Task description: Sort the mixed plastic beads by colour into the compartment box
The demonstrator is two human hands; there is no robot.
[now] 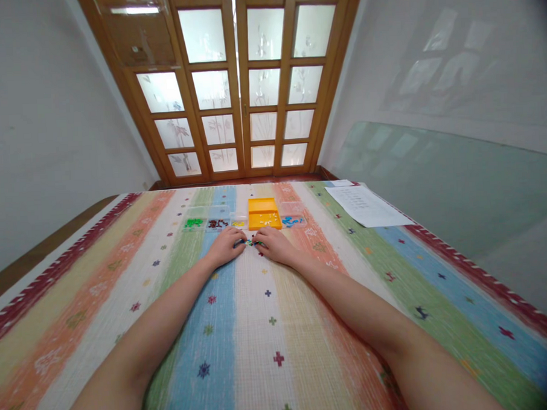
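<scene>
My left hand (227, 245) and my right hand (273, 243) rest close together on the striped cloth, fingers bent inward. Between their fingertips is a small assembly of coloured pieces (249, 243), mostly covered by the fingers. Both hands pinch its ends. Just beyond stand clear trays with green pieces (194, 223), dark brown pieces (217, 224), a few yellow pieces (238, 223) and blue pieces (293, 220). An open orange box (262, 204) holds small white pieces (268, 219).
The table with its striped cloth (211, 353) fills the foreground. White printed sheets (366, 206) lie at the far right. A glass panel (435, 174) leans by the right wall, and wooden glazed doors (238, 85) stand behind the table.
</scene>
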